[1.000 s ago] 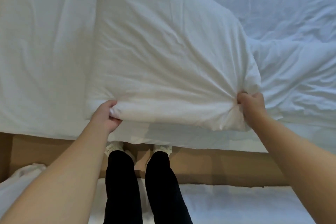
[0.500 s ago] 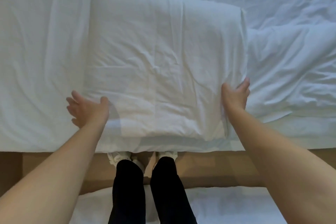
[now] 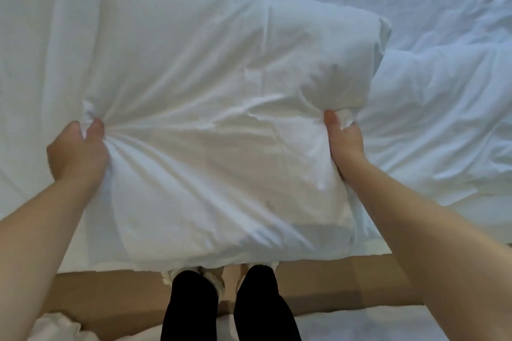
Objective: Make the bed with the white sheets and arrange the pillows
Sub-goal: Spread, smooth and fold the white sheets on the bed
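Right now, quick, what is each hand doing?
Left hand: closed, gripping the left side of the pillow.
Right hand: closed, gripping the pillow's right side.

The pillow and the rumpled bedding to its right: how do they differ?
The pillow is gripped by the left hand and right hand; no hand grips the rumpled bedding. The pillow's creases fan out from the two grips; the rumpled bedding's wrinkles run loosely. Both are white fabric.
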